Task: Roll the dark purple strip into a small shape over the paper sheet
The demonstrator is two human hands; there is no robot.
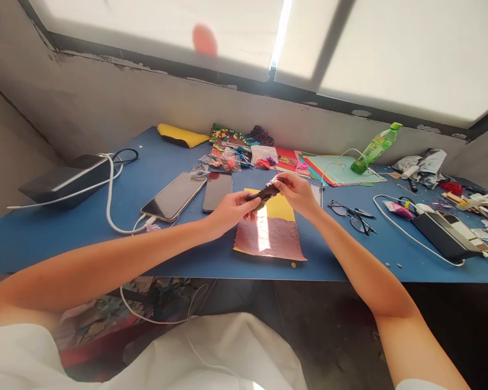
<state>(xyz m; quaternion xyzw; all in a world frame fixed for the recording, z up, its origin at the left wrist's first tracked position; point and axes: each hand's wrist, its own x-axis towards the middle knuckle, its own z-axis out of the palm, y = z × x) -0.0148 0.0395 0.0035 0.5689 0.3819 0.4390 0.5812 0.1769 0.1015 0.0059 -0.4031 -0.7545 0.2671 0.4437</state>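
Observation:
A dark brown, soft-looking piece of clay is stretched between both hands above the table. My left hand pinches its left end. The other end is gripped by the fingers of my right hand. Below them lies a yellow card, its lower part coated with a rough pinkish-brown layer. A bright stripe of sunlight crosses that layer. Just under the card's lower edge is a small yellow bit.
Two phones lie left of the card on the blue table. Glasses and a power bank with cables are at the right. Behind are craft packets, coloured paper and a green bottle.

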